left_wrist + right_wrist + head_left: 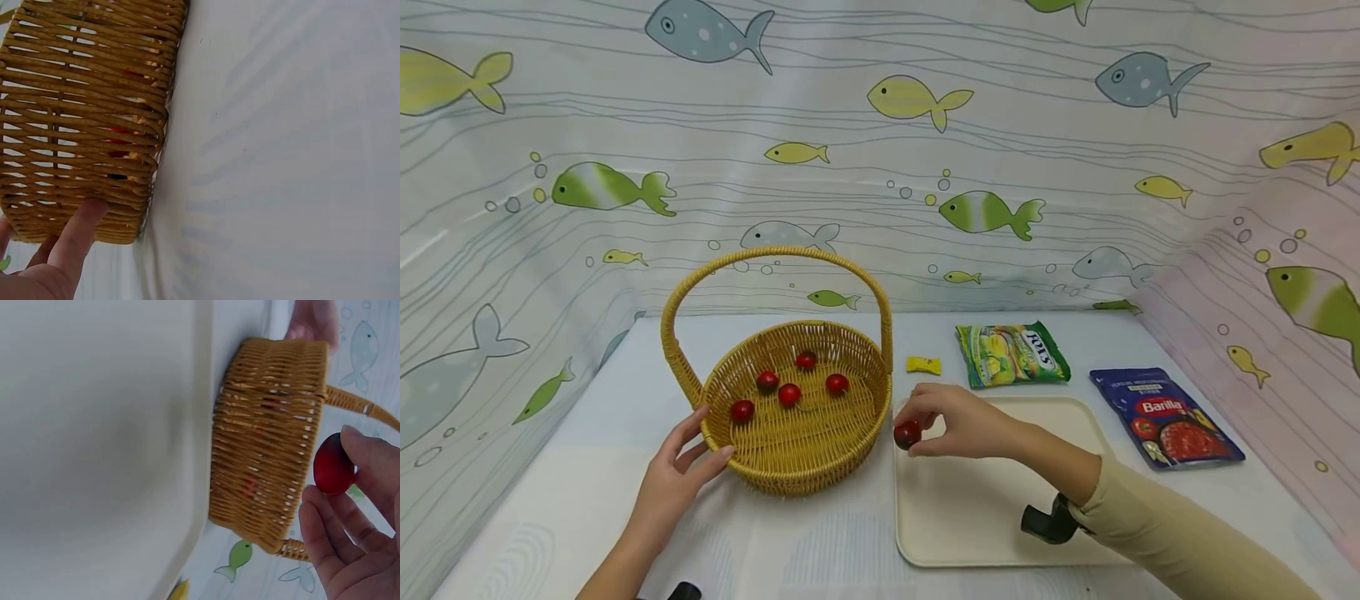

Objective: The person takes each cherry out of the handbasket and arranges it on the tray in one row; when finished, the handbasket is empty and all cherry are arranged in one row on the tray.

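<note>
My right hand (966, 423) pinches a small round dark-red fruit (907, 435) between thumb and fingertips, above the left edge of the cream tray (1000, 546). The right wrist view shows this fruit (333, 464) shiny, with a darker top. A yellow wicker basket (790, 482) with a tall arched handle stands left of the tray. Several similar red fruits (789, 395) lie spread over its bottom. My left hand (673, 479) touches the basket's near left side with spread fingers. Close up, one fingertip of the left hand (59, 265) rests on the woven wall.
Behind the tray lie a small yellow wrapped candy (923, 365) and a green Fox's candy bag (1013, 355). A blue Barilla pouch (1167, 418) lies to the tray's right. Fish-patterned sheeting (880, 183) encloses the white table at the back and sides.
</note>
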Available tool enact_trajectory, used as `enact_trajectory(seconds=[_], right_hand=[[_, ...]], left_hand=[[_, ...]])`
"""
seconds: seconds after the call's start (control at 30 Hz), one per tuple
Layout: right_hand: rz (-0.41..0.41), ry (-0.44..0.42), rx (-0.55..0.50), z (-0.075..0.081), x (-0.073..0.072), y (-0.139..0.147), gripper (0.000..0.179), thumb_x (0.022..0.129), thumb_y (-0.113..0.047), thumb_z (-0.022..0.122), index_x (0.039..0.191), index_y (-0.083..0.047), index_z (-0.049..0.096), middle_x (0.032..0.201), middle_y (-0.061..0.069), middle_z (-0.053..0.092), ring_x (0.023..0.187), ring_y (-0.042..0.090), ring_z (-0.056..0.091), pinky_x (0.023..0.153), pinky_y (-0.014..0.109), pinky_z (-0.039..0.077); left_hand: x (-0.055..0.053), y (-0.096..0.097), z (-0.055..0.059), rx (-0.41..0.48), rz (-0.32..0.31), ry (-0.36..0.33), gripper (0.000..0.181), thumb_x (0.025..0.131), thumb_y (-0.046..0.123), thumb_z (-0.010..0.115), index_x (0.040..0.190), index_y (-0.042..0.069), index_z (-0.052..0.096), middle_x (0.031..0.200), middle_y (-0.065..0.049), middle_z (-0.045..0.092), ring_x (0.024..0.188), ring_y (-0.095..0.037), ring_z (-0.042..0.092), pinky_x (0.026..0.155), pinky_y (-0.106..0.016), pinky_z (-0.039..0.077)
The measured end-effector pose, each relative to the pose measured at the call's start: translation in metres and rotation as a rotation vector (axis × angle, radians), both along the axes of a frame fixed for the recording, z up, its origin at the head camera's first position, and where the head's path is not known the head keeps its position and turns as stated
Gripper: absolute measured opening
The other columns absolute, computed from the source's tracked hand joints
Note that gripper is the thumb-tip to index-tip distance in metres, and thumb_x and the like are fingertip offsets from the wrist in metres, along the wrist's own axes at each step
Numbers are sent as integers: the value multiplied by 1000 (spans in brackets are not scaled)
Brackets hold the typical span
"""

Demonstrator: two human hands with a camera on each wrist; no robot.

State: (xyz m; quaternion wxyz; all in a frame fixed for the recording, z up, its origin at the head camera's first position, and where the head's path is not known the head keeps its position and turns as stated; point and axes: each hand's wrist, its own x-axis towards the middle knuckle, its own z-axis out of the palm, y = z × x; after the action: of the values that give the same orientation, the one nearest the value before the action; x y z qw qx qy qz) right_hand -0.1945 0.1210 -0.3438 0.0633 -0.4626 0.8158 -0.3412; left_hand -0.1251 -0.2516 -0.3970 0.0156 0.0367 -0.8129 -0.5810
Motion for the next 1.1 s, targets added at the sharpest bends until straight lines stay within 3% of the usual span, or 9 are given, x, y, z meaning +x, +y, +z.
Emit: enact_trajectory(seconds=[0.2,0.33,0.57,1.1], right_hand=[[-28,-14,-2,-15,2,12,27,77,-15,77,102,-12,67,93,-6,58,80,17,58,70,28,51],[-53,-50,20,-28,3,17,28,76,-15,78,102,-14,68,92,-7,58,80,13,57,71,33,52],[-85,-127,65,-46,5,19,28,75,-16,79,101,-15,68,91,-8,57,80,9,56,73,27,51],[-70,-107,170,-56,-5,8,26,74,-16,80,96,-13,68,87,-4,56,78,11,54,69,21,47]], left_hand=[[0,1,0,-1,1,0,77,91,29,62,150,13,16,149,-16,18,130,-37,31,78,-14,46],[-1,0,-1,0,8,-14,77,90,30,62,150,14,15,149,-16,19,130,-36,30,78,-13,46],[-1,-1,1,-4,11,-29,78,90,30,63,150,15,15,148,-17,19,131,-36,30,78,-13,46],[-3,-1,1,-6,7,-41,79,91,27,62,151,16,12,149,-19,16,131,-37,29,78,-13,46]])
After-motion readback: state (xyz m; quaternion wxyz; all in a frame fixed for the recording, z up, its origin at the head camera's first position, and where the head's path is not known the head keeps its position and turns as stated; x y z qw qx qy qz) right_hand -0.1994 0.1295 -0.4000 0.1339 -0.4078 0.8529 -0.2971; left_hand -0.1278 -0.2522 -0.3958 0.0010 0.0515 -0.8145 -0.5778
